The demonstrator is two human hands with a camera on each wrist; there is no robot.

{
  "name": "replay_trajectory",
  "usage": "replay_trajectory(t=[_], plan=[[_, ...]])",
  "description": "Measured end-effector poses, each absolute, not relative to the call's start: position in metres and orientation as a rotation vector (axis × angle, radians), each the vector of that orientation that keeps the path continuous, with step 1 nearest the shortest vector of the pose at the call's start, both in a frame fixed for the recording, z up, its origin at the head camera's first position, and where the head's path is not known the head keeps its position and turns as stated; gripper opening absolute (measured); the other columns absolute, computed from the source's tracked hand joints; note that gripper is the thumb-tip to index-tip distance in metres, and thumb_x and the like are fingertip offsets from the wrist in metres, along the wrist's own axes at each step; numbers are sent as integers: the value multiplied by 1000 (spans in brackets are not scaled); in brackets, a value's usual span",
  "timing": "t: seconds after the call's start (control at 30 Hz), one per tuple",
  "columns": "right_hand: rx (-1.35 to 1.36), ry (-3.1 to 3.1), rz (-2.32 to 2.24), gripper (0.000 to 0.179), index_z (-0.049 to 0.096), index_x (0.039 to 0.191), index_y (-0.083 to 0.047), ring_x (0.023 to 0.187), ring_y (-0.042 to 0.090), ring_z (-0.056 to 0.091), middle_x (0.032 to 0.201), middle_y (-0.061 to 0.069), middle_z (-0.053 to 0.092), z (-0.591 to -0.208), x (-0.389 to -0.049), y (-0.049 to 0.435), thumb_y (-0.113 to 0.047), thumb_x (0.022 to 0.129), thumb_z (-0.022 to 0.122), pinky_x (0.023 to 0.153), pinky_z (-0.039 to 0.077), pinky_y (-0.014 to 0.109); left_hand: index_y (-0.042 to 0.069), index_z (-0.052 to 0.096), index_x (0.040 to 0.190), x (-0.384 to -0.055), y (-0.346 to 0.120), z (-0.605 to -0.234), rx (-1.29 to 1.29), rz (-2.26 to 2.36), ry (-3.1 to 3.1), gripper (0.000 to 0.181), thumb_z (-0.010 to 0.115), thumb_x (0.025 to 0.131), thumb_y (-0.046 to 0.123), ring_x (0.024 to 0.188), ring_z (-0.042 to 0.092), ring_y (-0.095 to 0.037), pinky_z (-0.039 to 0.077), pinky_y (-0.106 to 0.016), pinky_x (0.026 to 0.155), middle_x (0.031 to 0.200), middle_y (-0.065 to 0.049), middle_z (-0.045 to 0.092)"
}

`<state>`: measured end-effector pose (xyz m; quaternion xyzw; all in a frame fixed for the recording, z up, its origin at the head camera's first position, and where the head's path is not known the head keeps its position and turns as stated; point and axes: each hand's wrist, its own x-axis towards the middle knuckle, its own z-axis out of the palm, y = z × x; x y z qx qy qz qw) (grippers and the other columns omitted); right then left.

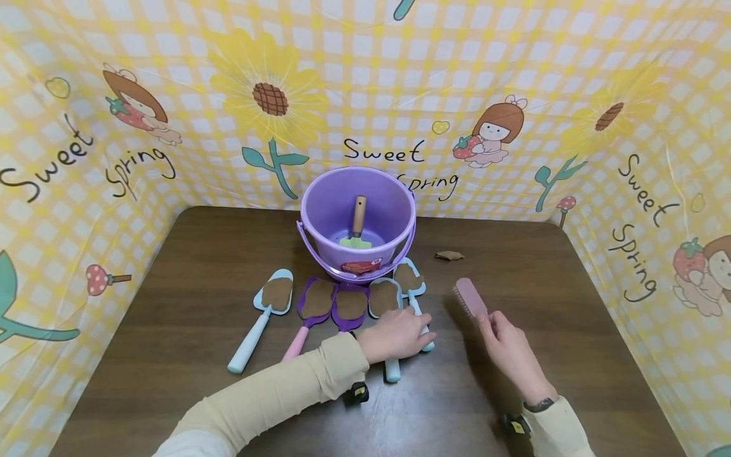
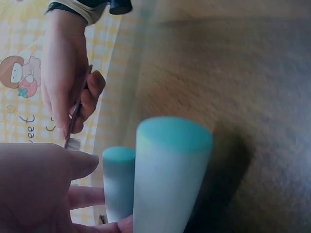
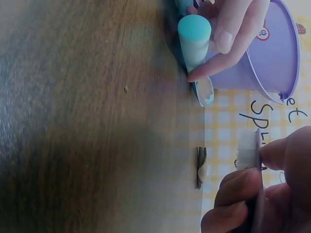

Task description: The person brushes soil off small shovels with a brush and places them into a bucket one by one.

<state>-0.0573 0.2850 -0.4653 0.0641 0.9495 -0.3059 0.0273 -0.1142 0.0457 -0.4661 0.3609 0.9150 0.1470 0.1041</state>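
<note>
My left hand [image 1: 395,335] reaches across the table and grips the handle of the rightmost light blue toy shovel [image 1: 421,317], which lies on the table with a brown patch on its blade. Under that hand lies a second light blue shovel [image 1: 392,369], its handle end close to the left wrist camera. My right hand [image 1: 510,349] holds a pink brush [image 1: 471,296] by its handle, above the table to the right, with pale bristles [image 3: 248,148] facing left. In the left wrist view, the teal-capped handle [image 2: 119,184] stands beside the thumb, with fingers behind it.
Behind the shovels stands a purple bucket [image 1: 320,238] containing a wooden-handled green tool [image 1: 358,219]. Two purple shovels [image 1: 308,320] and another light blue shovel [image 1: 251,339] lie to the left. A small brown scrap [image 1: 449,255] sits right of the bucket. Patterned cloth [image 1: 365,95] encloses the table [image 1: 194,254].
</note>
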Motion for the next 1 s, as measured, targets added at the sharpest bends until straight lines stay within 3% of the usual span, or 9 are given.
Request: replay_trajectory(t=[0.27, 0.53, 0.73, 0.9, 1.0], plan=[[175, 2942, -938, 33, 58, 102, -2, 65, 20, 50, 75, 6, 52, -466, -58, 285, -33, 111, 50, 58, 41, 33, 13, 63, 100, -117, 44, -462, 1011, 578, 2612, 25, 57, 107, 37, 72, 54, -15, 45, -31, 61, 79, -2, 55], [164, 2923, -932, 34, 58, 102, -2, 64, 20, 50, 74, 6, 52, -467, -59, 285, -34, 111, 49, 57, 40, 32, 13, 64, 106, -114, 38, -447, 937, 616, 2612, 32, 62, 103, 44, 80, 55, -18, 47, -33, 68, 87, -4, 55], [150, 2926, -931, 33, 58, 102, -2, 63, 19, 49, 74, 5, 51, -466, -60, 283, -34, 111, 50, 57, 40, 32, 15, 64, 112, -112, 34, -444, 918, 613, 2638, 14, 63, 99, 22, 82, 57, -21, 49, -34, 67, 95, -8, 60], [139, 2940, -928, 34, 58, 100, -4, 63, 18, 49, 72, 4, 51, -465, -58, 282, -35, 111, 51, 58, 40, 32, 18, 56, 128, -110, 29, -443, 804, 595, 2652, 30, 58, 98, 18, 67, 57, -23, 47, -36, 57, 105, -16, 58], [139, 2934, -931, 34, 58, 100, -4, 63, 18, 49, 72, 4, 51, -465, -58, 281, -35, 110, 51, 57, 40, 31, 12, 50, 138, -109, 26, -444, 755, 588, 2682, 44, 60, 95, 18, 66, 59, -25, 48, -39, 57, 105, -17, 58]])
